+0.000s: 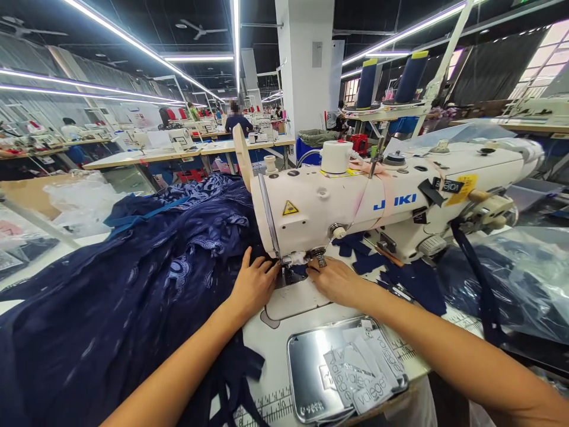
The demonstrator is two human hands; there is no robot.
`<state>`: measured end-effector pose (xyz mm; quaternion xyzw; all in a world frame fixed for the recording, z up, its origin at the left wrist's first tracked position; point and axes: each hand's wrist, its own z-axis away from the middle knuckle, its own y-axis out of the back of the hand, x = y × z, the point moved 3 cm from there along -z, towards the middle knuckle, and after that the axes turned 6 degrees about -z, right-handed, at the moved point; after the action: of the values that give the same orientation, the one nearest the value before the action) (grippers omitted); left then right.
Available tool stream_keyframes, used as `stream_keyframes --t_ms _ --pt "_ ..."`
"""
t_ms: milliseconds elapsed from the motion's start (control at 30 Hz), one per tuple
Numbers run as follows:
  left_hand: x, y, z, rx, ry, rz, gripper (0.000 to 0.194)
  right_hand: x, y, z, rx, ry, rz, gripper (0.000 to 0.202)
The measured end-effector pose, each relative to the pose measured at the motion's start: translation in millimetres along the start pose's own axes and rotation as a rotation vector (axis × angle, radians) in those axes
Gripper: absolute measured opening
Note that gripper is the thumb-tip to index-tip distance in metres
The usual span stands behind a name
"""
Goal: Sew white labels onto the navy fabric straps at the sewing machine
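Note:
A white JUKI sewing machine (320, 201) stands in front of me, its needle area low at the left end. My left hand (254, 286) lies beside the presser foot (291, 274), fingers stretched over the edge of a large navy garment (146, 290) with pale blue patterns. On the other side of the foot, my right hand (333, 280) has its fingers curled together at a small piece of navy fabric (299, 270). The fingertips of the right hand are partly hidden, as is the fabric under the foot.
A metal tray (306, 379) with printed labels (367, 373) lies at the front edge of the table. Navy scraps (409, 281) lie behind my right forearm, and a clear plastic bag (524, 279) is at the right. Two thread cones (411, 77) stand behind. A person (237, 120) sits farther back.

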<state>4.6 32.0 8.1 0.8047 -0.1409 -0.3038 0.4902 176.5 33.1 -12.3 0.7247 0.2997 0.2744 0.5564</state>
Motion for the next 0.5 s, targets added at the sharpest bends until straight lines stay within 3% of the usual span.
stream_keyframes --t_ms 133,233,400,500 --pt "4.1 16.6 15.9 -0.006 -0.014 0.057 0.033 -1.5 9.6 -0.6 -0.064 -0.045 -0.021 0.017" --pt "5.6 38.4 45.1 -0.015 -0.002 0.083 0.032 -5.9 22.5 6.5 -0.111 -0.066 -0.034 0.017" --pt "4.0 72.8 129.9 0.11 0.032 -0.011 0.038 -20.3 47.0 46.4 -0.141 -0.076 -0.064 0.015" --pt "-0.4 79.7 198.1 0.21 0.265 -0.016 0.061 -30.2 55.9 84.4 -0.094 -0.08 -0.101 0.013"
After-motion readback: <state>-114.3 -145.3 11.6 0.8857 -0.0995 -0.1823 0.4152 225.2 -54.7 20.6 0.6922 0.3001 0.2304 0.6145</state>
